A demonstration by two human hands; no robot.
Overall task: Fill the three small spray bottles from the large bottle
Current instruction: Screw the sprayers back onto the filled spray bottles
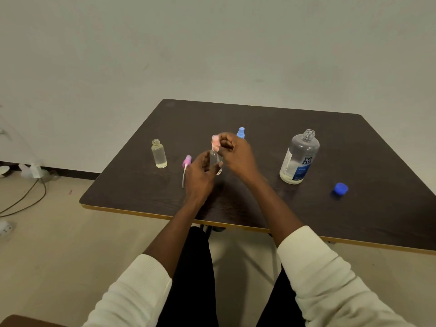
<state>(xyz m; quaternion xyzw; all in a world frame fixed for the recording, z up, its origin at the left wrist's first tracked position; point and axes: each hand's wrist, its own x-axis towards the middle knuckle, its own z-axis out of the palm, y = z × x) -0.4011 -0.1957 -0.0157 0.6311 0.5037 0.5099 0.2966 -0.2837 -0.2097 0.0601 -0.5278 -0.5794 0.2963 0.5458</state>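
Steadying the middle bottle (216, 161) at frame centre with our left hand (200, 175) curled round it, we pinch its pink sprayer (215, 142) in the right hand (236, 152), at the neck. The open bottle (159, 154) stands left, its purple sprayer (186, 164) lying beside it; the large bottle (299, 158) waits uncapped at right on the desk (354, 149), the blue cap (341, 188) nearby.

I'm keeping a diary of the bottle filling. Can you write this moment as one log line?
left hand: holds small bottle | right hand: pinches pink spray cap above it | large bottle: open, upright | blue cap: on table
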